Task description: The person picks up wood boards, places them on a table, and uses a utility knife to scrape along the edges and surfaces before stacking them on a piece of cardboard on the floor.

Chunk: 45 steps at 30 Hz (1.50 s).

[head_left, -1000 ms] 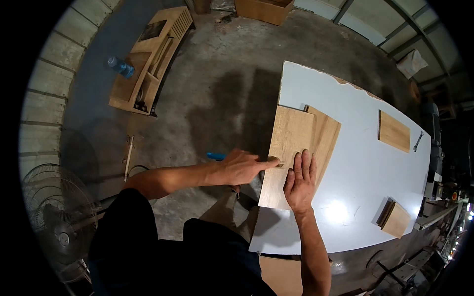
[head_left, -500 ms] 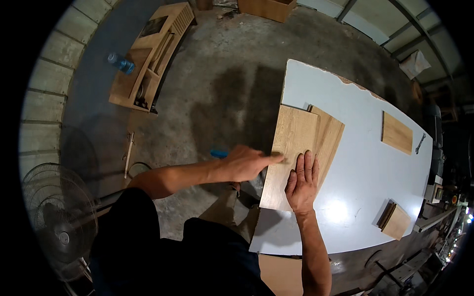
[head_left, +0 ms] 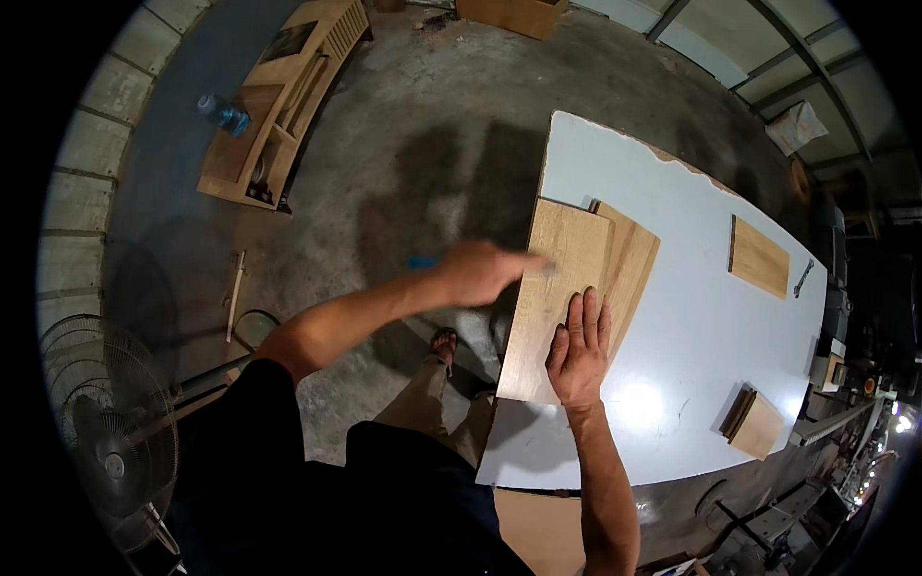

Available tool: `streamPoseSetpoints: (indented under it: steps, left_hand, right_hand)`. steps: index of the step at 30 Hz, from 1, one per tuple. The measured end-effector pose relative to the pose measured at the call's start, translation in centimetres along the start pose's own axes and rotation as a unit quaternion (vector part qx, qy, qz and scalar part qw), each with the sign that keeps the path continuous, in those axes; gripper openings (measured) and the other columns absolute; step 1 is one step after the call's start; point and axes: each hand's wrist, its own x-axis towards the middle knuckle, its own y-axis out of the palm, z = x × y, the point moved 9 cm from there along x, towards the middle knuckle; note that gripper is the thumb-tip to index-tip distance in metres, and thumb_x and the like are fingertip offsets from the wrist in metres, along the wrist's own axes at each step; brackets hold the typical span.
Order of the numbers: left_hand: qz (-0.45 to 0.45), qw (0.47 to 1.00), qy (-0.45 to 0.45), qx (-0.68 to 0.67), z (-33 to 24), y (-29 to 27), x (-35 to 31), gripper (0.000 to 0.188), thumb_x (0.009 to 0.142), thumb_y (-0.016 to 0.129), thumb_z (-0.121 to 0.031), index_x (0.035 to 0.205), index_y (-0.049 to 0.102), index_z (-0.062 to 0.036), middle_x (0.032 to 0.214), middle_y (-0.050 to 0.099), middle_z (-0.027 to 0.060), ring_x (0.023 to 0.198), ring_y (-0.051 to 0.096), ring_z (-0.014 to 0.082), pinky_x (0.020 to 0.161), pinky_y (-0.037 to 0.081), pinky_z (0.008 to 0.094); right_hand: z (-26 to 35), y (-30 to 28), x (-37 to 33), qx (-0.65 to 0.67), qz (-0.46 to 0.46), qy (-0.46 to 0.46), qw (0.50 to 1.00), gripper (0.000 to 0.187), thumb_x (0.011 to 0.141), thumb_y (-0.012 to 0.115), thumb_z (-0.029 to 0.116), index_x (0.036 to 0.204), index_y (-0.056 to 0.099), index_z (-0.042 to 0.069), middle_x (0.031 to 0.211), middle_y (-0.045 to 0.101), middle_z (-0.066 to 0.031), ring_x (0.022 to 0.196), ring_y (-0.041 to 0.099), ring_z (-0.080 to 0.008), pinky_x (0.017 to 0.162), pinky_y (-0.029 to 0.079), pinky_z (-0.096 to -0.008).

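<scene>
My left hand [head_left: 480,273] is closed, blurred by motion, at the left edge of a light wood board [head_left: 567,240]. A blue-ended hand tool [head_left: 421,262] sticks out behind the fist; its kind cannot be made out. The fingertips reach over the board's surface, where a small greyish blur shows. Flat on the same board, near its right edge, rests my right hand [head_left: 578,355] with fingers stretched out. Beneath and to the right, a second wood board [head_left: 632,252] lies at an angle, partly covered.
The white tabletop [head_left: 691,336] carries another wood board [head_left: 759,257], a wrench [head_left: 804,278] and a small stack of wood pieces [head_left: 754,427]. A wooden cabinet [head_left: 259,139] with a blue bottle [head_left: 224,114] stands far left. A fan [head_left: 113,461] is at the lower left.
My left hand has moved away from me along the board's left edge, the blue end moving with it. My right hand keeps its place on the board. The view has shifted slightly.
</scene>
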Motion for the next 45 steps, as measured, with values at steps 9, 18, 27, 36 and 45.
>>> streamPoseSetpoints:
  steps: [9, 18, 27, 36, 45]
  left_hand:
    - [-0.245, 0.965, 0.082, -0.048, 1.8, -4.9, 3.4, 0.047, 0.085, 0.052, 0.000, 0.129, 0.058, -0.0157, 0.087, 0.067, 0.0158, 0.074, 0.066, 0.0299, 0.066, 0.051, 0.0401]
    - [0.027, 0.968, 0.250, 0.017, -8.2, 10.4, -17.3, 0.050, 0.074, 0.059, -0.007, 0.123, 0.064, -0.0140, 0.088, 0.062, 0.0043, 0.081, 0.058, 0.0190, 0.077, 0.042, 0.0405]
    - [-0.030, 0.852, -0.238, -0.466, -0.8, 10.8, -9.3, 0.024, 0.084, 0.068, -0.005, 0.107, 0.064, 0.0003, 0.088, 0.065, 0.0016, 0.074, 0.059, 0.0095, 0.064, 0.049, 0.0259]
    - [0.025, 0.888, -0.113, -0.446, -11.2, 11.5, -9.8, 0.011, 0.076, 0.060, -0.009, 0.072, 0.065, 0.0005, 0.060, 0.056, -0.0011, 0.052, 0.049, 0.0072, 0.050, 0.037, 0.0241]
    - [0.144, 0.915, -0.077, -0.368, -25.2, 20.1, -8.8, 0.018, 0.079, 0.060, -0.008, 0.085, 0.071, 0.0049, 0.064, 0.064, 0.0035, 0.057, 0.056, 0.0080, 0.053, 0.041, 0.0231]
  right_hand:
    - [0.3, -0.2, -0.2, -0.002, -0.001, -0.008, 1.000, 0.044, 0.094, 0.048, 0.013, 0.137, 0.048, 0.001, 0.147, 0.039, -0.0176, 0.135, 0.033, -0.0443, 0.111, 0.032, -0.0461]
    - [0.8, 0.0, -0.3, -0.021, -0.020, 0.002, 1.000, 0.045, 0.095, 0.047, 0.016, 0.139, 0.047, 0.002, 0.147, 0.039, -0.0174, 0.133, 0.037, -0.0432, 0.112, 0.031, -0.0448]
    - [-0.6, -0.1, -1.1, -0.043, -0.080, -0.046, 0.995, 0.050, 0.087, 0.055, 0.008, 0.136, 0.048, 0.004, 0.144, 0.040, -0.0215, 0.131, 0.040, -0.0387, 0.111, 0.034, -0.0417]
    - [-9.2, -1.9, -15.6, 0.440, -0.127, 0.403, 0.793, 0.044, 0.095, 0.058, 0.030, 0.121, 0.054, -0.005, 0.108, 0.064, -0.0126, 0.097, 0.060, -0.0210, 0.088, 0.047, -0.0318]
    - [-16.4, -10.2, -29.2, 0.538, -0.271, 0.389, 0.697, 0.040, 0.102, 0.047, 0.031, 0.116, 0.058, -0.004, 0.097, 0.064, -0.0018, 0.089, 0.053, -0.0093, 0.083, 0.044, -0.0267]
